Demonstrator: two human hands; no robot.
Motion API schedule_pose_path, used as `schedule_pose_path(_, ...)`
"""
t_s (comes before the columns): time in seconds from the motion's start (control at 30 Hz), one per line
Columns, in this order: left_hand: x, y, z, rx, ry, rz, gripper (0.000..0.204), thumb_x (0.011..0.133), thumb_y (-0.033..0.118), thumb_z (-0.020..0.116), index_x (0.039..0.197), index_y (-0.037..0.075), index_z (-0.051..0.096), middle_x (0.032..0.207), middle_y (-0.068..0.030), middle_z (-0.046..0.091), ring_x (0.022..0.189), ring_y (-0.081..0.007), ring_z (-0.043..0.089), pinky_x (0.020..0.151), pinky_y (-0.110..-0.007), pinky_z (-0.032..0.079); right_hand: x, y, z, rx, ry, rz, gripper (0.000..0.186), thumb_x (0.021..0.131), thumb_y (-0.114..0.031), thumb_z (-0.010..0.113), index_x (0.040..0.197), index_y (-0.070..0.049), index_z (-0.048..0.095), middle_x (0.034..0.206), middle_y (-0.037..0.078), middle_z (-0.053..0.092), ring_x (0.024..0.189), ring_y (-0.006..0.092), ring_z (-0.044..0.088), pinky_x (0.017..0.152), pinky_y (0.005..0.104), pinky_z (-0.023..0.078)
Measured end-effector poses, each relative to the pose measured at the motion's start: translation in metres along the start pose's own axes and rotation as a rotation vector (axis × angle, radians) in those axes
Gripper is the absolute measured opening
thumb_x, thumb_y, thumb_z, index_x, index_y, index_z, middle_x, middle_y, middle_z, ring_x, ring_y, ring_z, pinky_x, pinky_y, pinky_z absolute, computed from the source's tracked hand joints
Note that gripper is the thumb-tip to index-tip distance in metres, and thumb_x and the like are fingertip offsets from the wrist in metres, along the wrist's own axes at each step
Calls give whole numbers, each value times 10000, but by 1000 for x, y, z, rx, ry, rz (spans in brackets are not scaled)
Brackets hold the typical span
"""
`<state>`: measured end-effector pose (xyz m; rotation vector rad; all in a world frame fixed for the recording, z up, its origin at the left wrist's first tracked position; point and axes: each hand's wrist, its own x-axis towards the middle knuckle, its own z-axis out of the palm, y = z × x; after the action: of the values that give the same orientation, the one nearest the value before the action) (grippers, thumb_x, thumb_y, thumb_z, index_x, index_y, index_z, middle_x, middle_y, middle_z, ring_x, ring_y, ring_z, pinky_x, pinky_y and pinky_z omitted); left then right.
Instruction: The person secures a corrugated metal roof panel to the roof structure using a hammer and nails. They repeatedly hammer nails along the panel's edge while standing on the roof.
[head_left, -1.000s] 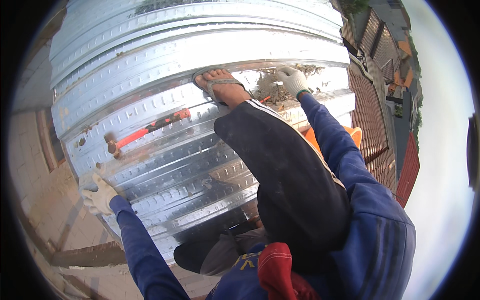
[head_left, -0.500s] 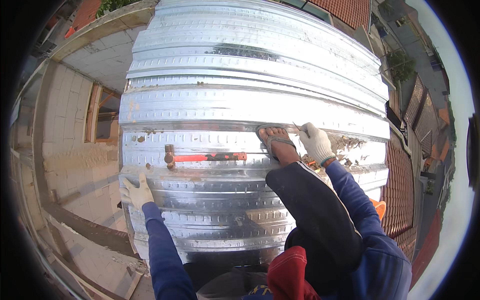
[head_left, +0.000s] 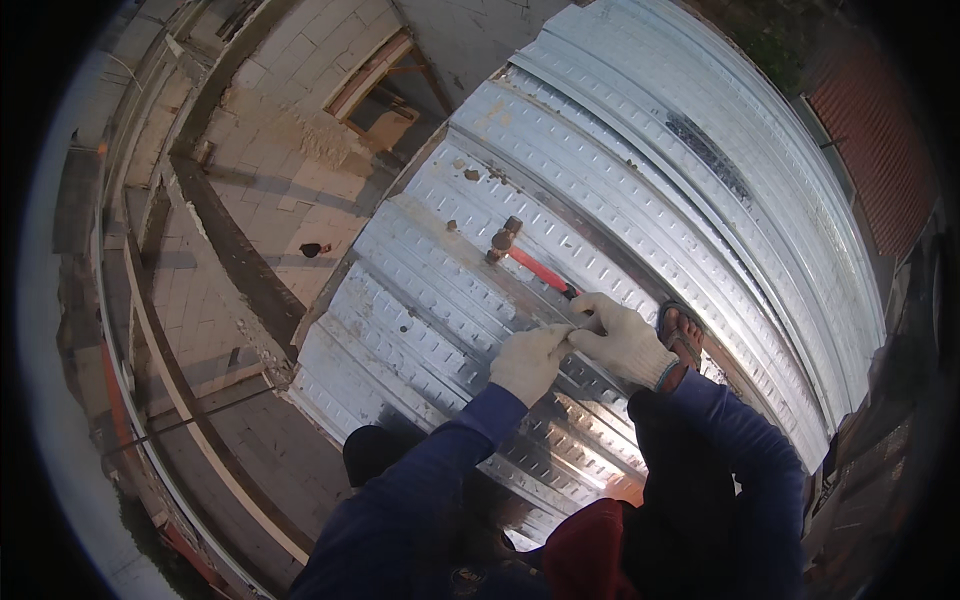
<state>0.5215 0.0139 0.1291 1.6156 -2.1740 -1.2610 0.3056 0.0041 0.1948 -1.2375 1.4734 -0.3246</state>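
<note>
**Gloved hands meet on a corrugated metal roof, hammer lying close by**

A person's left hand [head_left: 528, 362], in a pale work glove, is closed to a narrow pinch, its fingertips pressed against a rib of the corrugated metal sheet [head_left: 640, 190] near the sheet's lower middle. The right hand [head_left: 622, 342], gloved the same, lies just beside it, fingers curled low over the same rib; the two gloves touch at the fingertips. Whatever small item sits between them is too small to tell, possibly a fastener, and whether either hand truly grips something cannot be told. Both arms wear dark blue sleeves [head_left: 420, 500] that come in from the lower edge.

Just beyond the right hand's knuckles lies a hammer [head_left: 525, 262] with a red handle, its rusty head pointing up-slope toward the sheet's left edge and its dark grip end almost touching the right glove. Neither hand holds it. To the right of the right hand a foot in a sandal [head_left: 682, 335] rests on the sheet, with a dark trouser leg [head_left: 690, 480] bent behind it.

The ribbed, shiny sheets run to the upper right. Past their left edge, well below, lie a pale paved floor [head_left: 250, 200] and a wood-framed wall opening [head_left: 385, 100].
</note>
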Motion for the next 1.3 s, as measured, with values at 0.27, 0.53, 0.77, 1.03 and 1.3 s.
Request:
schedule_pose_path(0.27, 107, -152, -124, 25, 778, -268, 326, 1013, 381, 647, 1167, 135, 795, 1187, -162, 772, 1152, -346, 699, 1040, -453, 509, 58, 65, 24, -721, 209, -61, 400, 921, -323, 736, 1234, -101, 624, 1144, 161, 675, 1045, 381, 688, 906, 515, 532)
schedule_pose_path(0.53, 201, -203, -175, 276, 809, -202, 309, 1009, 374, 639, 1199, 165, 763, 1153, -129, 774, 1109, -344, 699, 997, -438, 523, 82, 66, 25, -642, 197, 21, 386, 935, -258, 695, 1282, -105, 623, 1111, 187, 736, 1045, 385, 717, 913, 502, 544)
schedule_pose_path(0.77, 218, -213, -164, 150, 678, -241, 284, 1049, 403, 601, 1248, 250, 733, 1186, -115, 778, 1133, -348, 717, 1055, -449, 509, 81, 25, 38, -272, 74, 195, 443, 990, -310, 617, 1369, -82, 635, 1012, 240, 754, 943, 401, 744, 843, 501, 558)
schedule_pose_path(1.03, 215, -202, -171, 85, 671, -281, 294, 1040, 384, 621, 1253, 217, 735, 1196, -117, 770, 1129, -350, 718, 995, -417, 541, 132, -22, 44, -186, 176, 2, 563, 1044, -461, 496, 1398, -44, 627, 1048, 265, 743, 985, 420, 732, 912, 506, 530)
schedule_pose_path(1.3, 213, -199, -171, 236, 583, -340, 299, 1069, 396, 563, 1263, 234, 723, 1186, -106, 779, 1133, -342, 722, 1015, -464, 524, 181, -65, 88, -226, 306, -63, 519, 1067, -514, 497, 1137, -26, 661, 913, 296, 723, 917, 501, 703, 813, 574, 517)
